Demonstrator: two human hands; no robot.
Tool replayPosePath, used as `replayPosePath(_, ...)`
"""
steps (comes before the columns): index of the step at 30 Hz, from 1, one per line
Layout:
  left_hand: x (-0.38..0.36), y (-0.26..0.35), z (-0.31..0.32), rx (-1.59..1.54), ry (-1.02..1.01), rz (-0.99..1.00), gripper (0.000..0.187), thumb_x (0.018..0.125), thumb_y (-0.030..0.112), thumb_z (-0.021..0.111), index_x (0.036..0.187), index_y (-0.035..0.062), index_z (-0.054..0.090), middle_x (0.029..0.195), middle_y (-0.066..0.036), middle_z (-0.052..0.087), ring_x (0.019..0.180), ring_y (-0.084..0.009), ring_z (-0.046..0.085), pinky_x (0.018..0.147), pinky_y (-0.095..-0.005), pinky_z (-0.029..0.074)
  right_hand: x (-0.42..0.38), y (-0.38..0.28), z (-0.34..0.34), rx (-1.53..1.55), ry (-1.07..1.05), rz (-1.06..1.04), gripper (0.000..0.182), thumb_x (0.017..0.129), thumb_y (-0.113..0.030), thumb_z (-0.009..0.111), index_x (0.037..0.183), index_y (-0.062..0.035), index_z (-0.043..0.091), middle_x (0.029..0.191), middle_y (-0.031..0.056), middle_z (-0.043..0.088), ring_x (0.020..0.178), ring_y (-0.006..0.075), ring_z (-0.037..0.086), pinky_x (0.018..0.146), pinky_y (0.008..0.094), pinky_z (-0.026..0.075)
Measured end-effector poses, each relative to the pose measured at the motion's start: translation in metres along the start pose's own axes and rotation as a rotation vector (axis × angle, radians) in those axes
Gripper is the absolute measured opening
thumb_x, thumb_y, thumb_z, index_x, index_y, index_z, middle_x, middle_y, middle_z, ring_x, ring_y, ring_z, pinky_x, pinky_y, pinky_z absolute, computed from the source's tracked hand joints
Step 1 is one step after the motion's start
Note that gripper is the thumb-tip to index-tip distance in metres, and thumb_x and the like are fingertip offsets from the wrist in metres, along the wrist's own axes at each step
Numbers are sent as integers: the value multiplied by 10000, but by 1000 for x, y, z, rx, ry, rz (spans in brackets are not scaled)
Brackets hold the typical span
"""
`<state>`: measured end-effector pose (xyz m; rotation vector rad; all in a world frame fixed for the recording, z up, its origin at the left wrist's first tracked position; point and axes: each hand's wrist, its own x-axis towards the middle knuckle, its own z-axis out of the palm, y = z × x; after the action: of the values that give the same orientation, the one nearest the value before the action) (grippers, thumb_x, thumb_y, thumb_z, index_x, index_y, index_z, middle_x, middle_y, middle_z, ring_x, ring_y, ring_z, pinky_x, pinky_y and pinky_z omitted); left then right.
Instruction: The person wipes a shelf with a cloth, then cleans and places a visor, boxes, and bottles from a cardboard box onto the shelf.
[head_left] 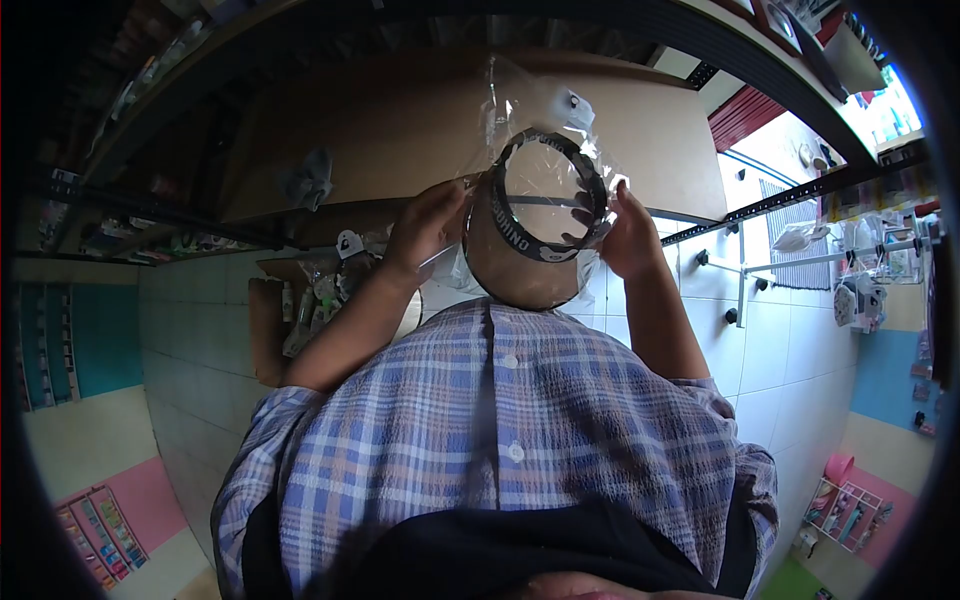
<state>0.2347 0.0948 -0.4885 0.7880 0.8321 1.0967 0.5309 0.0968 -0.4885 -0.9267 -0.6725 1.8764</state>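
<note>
Between my hands, a sun visor [499, 205] is held up in a clear plastic bag [505, 105]. It has a black ring-shaped band with pale lettering and a see-through brownish brim [520, 283] turned toward my shirt. My left hand [432, 225] is closed on the left side of the bagged visor. On the opposite side my right hand [630, 235] grips the edge, and some of its fingers show through the plastic behind the ring. A white tag-like piece [572, 108] sits at the bag's upper end.
Beyond my hands lies a brown board-like shelf [380, 120], with a crumpled plastic piece [306, 180] on its left. A cardboard box [268, 330] of packaged goods stands at lower left. Dark metal shelf frames [800, 200] run along both sides. A wheeled rack [742, 275] stands on the tiled floor.
</note>
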Motion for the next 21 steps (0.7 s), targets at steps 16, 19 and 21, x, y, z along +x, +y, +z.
replayPosePath(16, 19, 6, -4, -54, 59, -96, 410, 841, 245, 714, 1177, 44, 593, 1073, -41, 640, 902, -132, 630, 713, -237, 507, 24, -12, 10, 52, 115, -300, 815, 902, -658, 439, 1413, -36, 309, 1336, 151, 502, 1272, 298, 447, 1077, 520, 290)
replayPosePath(19, 29, 7, -17, -192, -12, -17, 417, 856, 250, 690, 1185, 20, 578, 1107, -46, 639, 937, -152, 638, 768, -267, 534, 32, -25, -4, 391, 99, -129, 985, 818, -777, 441, 1426, -17, 286, 1375, 166, 471, 1283, 318, 438, 1065, 532, 296)
replayPosePath(21, 39, 7, -36, -238, -21, -24, 419, 869, 243, 670, 1200, 6, 567, 1126, -51, 637, 956, -167, 641, 807, -292, 546, 30, -34, 0, 402, 127, -104, 1126, 739, -872, 399, 1444, -3, 268, 1396, 197, 449, 1268, 348, 448, 1042, 557, 309)
